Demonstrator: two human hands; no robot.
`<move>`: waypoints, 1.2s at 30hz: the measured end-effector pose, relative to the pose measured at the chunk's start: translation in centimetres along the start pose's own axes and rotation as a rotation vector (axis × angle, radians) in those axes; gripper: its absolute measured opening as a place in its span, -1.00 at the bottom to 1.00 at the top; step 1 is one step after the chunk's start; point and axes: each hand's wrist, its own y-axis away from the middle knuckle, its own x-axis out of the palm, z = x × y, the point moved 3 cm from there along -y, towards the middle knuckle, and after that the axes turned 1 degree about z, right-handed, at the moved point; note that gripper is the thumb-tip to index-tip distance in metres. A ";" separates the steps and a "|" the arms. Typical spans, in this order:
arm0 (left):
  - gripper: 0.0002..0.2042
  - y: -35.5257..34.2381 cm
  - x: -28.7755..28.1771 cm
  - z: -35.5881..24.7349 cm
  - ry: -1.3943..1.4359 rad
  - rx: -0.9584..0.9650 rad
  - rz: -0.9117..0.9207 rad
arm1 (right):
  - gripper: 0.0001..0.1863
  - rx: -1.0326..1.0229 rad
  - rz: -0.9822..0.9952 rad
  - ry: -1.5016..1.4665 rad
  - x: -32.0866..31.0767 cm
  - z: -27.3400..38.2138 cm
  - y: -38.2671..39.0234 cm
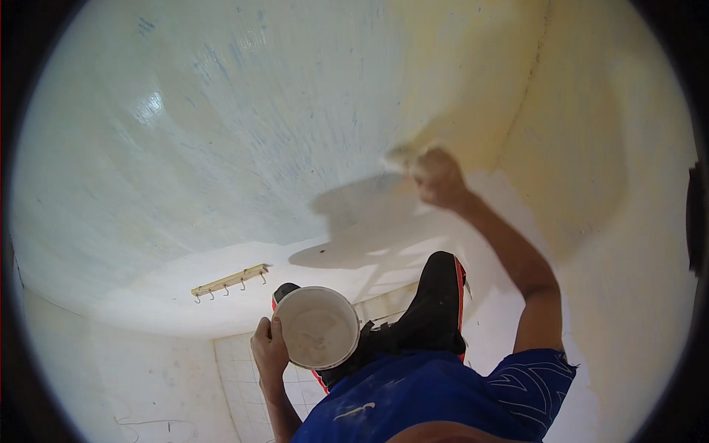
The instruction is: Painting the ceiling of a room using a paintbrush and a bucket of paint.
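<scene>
My left hand (270, 348) grips the rim of a round white bucket (319, 304), its thumb at the edge. The bucket is tilted so that its inside shows, with whitish smears at the bottom. Up at the wall, my right hand (441, 179) is closed round a paintbrush (401, 159). Motion blurs the brush, and its exact shape is hard to make out. Its head is at or very near the wall (295, 125), which is pale with bluish streaks and a wet shine. Yellowish patches show to the right of the brush.
A wooden rail with several metal hooks (231, 282) is fixed low on the wall, left of the bucket. My legs in black trousers (436, 310) are below me. White tiles (244, 369) show at lower left. A dark object (694, 221) stands at the right edge.
</scene>
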 end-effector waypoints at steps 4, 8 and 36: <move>-0.57 0.0 0.2 0.0 0.013 -0.009 -0.017 | -0.79 -0.220 -0.228 0.207 -12.4 -2.9 -11.2; -0.56 -0.2 0.5 -0.2 0.018 -0.026 0.013 | -0.83 -0.281 -0.616 0.140 -15.9 -4.6 -16.6; -0.61 -1.1 0.1 0.1 0.014 -0.101 0.019 | -0.91 0.393 0.568 -1.387 -0.1 23.8 -2.8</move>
